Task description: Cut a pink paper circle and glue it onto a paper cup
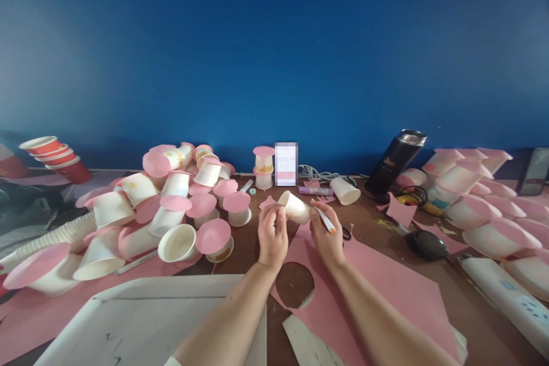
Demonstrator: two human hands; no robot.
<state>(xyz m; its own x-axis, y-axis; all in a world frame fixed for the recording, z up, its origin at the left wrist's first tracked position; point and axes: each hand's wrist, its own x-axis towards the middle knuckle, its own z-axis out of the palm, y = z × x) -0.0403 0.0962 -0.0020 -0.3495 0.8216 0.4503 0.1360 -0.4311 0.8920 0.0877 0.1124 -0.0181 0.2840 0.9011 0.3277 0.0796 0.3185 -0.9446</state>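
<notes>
My left hand is closed around a white paper cup, which lies tilted on its side between my two hands. In my right hand is a white marker pen with an orange end, and the fingertips of that hand are at the cup's right end. Whether the pen's tip touches the cup is hidden by the fingers. Below the hands lies a sheet of pink paper with a round hole cut near its left side. Partly behind my right hand shows a dark scissor handle.
Several paper cups with pink discs crowd the left; more pink-topped cups fill the right. A black flask, a mouse and a power strip stand right. One white cup lies behind my right hand. White card lies front left.
</notes>
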